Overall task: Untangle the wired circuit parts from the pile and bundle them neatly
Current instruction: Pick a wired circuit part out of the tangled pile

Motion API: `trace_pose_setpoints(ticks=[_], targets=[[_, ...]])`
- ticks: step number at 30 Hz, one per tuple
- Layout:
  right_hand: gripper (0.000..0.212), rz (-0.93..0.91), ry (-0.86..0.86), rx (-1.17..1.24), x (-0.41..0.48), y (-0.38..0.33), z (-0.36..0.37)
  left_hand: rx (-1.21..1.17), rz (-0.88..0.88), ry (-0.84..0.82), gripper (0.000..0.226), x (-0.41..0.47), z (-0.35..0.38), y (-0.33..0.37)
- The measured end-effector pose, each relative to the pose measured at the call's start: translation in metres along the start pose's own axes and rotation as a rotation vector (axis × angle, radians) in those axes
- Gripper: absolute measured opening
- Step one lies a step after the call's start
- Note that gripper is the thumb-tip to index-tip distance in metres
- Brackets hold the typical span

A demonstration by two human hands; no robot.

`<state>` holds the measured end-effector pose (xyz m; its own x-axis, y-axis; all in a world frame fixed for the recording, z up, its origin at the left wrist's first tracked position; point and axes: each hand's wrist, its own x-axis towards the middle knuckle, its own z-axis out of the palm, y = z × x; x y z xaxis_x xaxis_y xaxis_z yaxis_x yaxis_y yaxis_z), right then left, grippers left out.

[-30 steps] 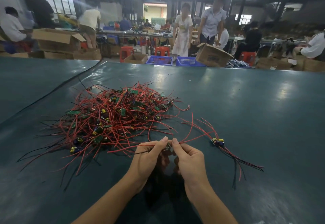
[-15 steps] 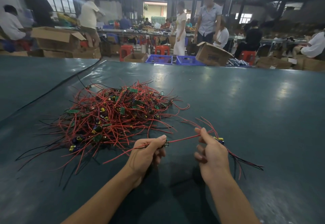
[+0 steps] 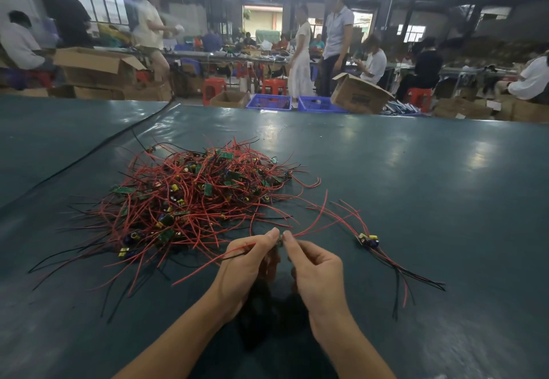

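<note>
Your left hand [image 3: 246, 262] and right hand [image 3: 316, 268] together pinch one wired part [image 3: 278, 242] at the fingertips — its red leads trail out to either side. The pile [image 3: 193, 194] lies up-left; the sorted bundle [image 3: 368, 240] sits rightward, nearer your right hand.

Table: big flat table with a shiny dark green cover [image 3: 416, 200].
Middle: messy pile of red and black wires with little green boards [image 3: 196, 197].
Right: small bunch of the same wired parts [image 3: 368, 240], near the pile (just a few).
Left: thin dark line [image 3: 98, 146] across the cover.
</note>
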<state>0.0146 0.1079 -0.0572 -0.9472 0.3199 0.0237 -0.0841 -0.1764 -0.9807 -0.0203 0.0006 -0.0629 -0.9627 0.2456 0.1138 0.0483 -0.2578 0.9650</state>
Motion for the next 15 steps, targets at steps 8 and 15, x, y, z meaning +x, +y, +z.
trace_pose_setpoints(ticks=[8, 15], targets=[[0.025, 0.089, 0.273, 0.058, 0.013, -0.003, -0.013, 0.196, 0.041, -0.073, 0.041, -0.003, 0.005, 0.0], [0.024, 0.1, 0.51, 0.242, 0.033, -0.013, -0.04, 0.29, 0.064, -0.136, 0.047, -0.005, 0.008, -0.003]])
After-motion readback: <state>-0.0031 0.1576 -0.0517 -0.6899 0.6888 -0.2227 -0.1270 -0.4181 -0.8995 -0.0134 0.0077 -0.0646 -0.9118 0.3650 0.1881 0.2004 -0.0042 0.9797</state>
